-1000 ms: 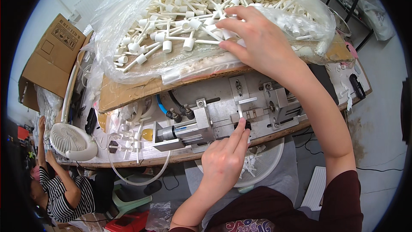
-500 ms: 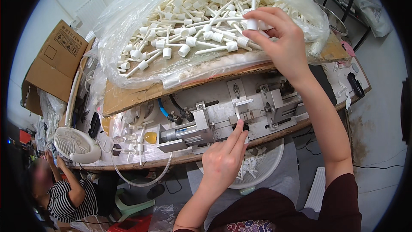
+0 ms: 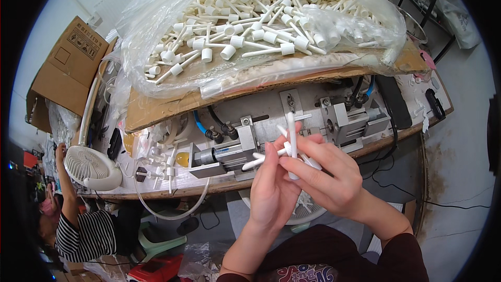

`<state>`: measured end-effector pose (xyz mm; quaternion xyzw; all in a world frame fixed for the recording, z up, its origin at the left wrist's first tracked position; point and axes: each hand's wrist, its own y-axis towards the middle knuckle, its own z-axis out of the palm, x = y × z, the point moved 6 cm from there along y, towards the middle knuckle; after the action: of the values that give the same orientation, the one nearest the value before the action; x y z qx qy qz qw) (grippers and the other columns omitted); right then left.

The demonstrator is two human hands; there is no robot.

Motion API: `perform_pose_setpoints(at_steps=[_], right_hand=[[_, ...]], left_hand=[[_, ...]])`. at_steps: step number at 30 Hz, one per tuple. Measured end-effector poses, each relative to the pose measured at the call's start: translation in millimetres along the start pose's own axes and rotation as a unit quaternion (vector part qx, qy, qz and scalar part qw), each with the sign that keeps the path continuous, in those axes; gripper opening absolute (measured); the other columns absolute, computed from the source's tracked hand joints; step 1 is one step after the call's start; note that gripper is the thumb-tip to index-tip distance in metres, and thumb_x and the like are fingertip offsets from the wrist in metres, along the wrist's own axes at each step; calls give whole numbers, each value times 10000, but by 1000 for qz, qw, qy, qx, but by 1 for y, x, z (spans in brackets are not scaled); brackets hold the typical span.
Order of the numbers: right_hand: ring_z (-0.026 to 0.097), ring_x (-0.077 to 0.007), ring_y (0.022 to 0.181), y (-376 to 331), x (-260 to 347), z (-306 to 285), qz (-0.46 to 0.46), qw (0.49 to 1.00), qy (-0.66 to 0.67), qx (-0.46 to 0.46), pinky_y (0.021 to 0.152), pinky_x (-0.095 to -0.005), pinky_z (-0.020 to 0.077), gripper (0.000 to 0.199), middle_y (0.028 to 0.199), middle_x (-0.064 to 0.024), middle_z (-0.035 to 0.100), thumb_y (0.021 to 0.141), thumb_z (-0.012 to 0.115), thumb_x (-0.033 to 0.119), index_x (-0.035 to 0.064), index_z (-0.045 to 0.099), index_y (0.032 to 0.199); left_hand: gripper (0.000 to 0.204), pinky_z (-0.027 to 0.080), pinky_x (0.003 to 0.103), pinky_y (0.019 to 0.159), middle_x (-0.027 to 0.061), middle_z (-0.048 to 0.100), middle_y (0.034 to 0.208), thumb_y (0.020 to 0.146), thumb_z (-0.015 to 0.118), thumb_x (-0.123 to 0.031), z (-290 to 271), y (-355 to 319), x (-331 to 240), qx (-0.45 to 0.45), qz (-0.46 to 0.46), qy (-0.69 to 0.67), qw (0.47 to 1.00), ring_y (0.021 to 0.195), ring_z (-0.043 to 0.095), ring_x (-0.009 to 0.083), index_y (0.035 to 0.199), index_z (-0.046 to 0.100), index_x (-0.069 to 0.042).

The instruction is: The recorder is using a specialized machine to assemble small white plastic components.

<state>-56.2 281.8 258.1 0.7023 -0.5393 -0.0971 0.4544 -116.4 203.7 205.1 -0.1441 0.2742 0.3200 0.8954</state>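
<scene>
Both hands meet in front of the metal fixture, with several white ribbed caps on long stems (image 3: 291,137) between them. My left hand (image 3: 271,196) is closed round some of these caps, and one stem (image 3: 253,164) sticks out to its left. My right hand (image 3: 334,177) pinches a cap with its stem pointing up, its fingers close against the left hand's. Which hand bears each of the other pieces is partly hidden. Just beyond the hands is the fixture, with a left clamp block (image 3: 222,154) and a right clamp block (image 3: 347,120).
A clear plastic bag (image 3: 151,26) heaped with stemmed caps lies on cardboard (image 3: 156,112) behind the fixture. A white fan (image 3: 94,168) and loose caps (image 3: 169,162) are at left. Under the table edge sits a white basket (image 3: 315,211). Another person in stripes (image 3: 86,235) works at far left.
My right hand has come down from the bag to my left hand, bringing stemmed caps. My left hand has left the fixture's middle and turned to hold caps. The other person's arm has shifted.
</scene>
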Motion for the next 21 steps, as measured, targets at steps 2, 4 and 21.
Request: perform_pose_setpoints(at_steps=[2, 4, 21], right_hand=[[632, -205, 904, -5, 3, -2, -12, 998, -45, 33, 698, -272, 474, 366, 1253, -127, 648, 721, 768, 127, 104, 757, 1086], [596, -199, 955, -10, 1, -7, 21, 999, -19, 29, 713, -259, 451, 376, 1282, -112, 634, 715, 778, 142, 130, 764, 1091], [610, -112, 630, -32, -23, 24, -6, 975, -146, 166, 560, -262, 448, 251, 1183, -171, 692, 750, 650, 110, 0, 681, 974]], left_hand=[[600, 452, 438, 1087, 203, 566, 1329, 1094, 211, -455, -12, -3, 8, -11, -15, -51, 999, 1285, 534, 292, 1498, 339, -29], [537, 483, 402, 1026, 169, 592, 1271, 1099, 247, -421, -17, -6, 14, -26, -30, -71, 997, 1204, 575, 254, 1436, 404, -35], [287, 543, 462, 878, 189, 581, 1130, 1076, 397, -305, -46, -47, -8, -94, 27, 154, 983, 1032, 620, 272, 1021, 510, -47]])
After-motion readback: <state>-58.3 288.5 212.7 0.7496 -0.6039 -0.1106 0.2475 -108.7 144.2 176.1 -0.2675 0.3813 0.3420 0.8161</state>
